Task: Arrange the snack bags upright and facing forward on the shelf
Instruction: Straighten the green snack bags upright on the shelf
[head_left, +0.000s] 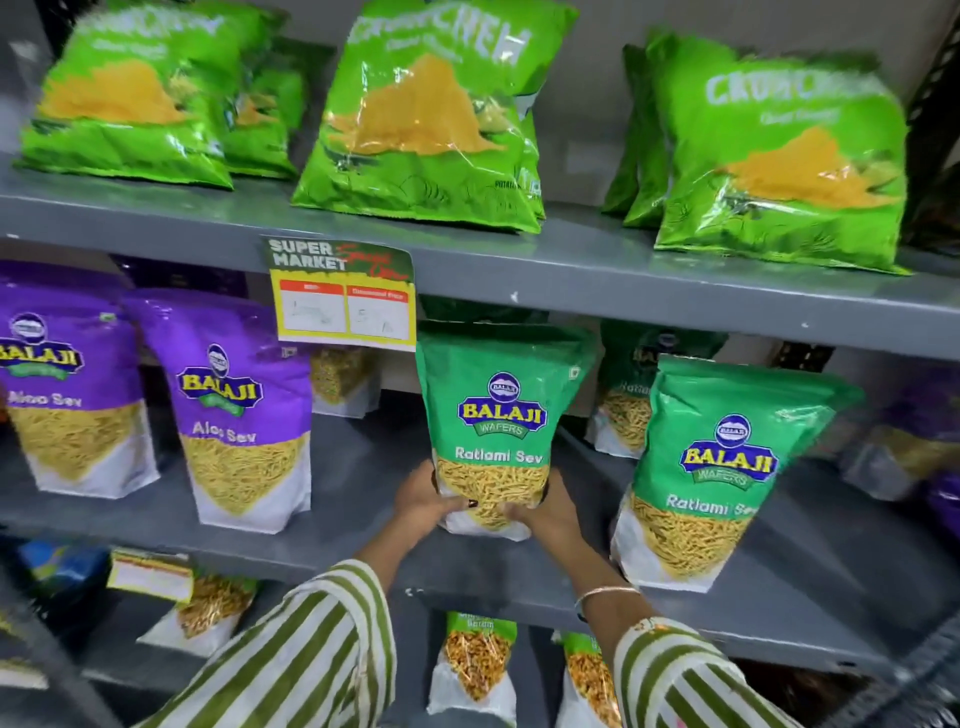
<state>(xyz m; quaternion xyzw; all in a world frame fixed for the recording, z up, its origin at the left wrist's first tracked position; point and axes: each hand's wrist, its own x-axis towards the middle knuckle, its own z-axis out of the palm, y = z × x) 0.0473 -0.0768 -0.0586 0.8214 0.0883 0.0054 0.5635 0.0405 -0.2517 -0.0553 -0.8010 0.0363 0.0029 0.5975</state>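
Note:
A green Ratlami Sev bag (496, 415) stands upright and faces forward on the middle grey shelf (343, 499). My left hand (423, 501) grips its lower left corner and my right hand (545, 512) grips its lower right corner. A second green Ratlami Sev bag (722, 467) stands upright to the right, near the shelf's front edge. Behind these, a third green bag (631, 395) sits deeper in. Two purple Aloo Sev bags (62, 384) (234, 410) stand upright on the left.
Large green Crunchchew bags (431, 114) lean on the top shelf. A yellow price tag (345, 296) hangs from the top shelf's edge. More purple bags (904, 441) lie blurred at far right. The lower shelf holds further snack bags (475, 660).

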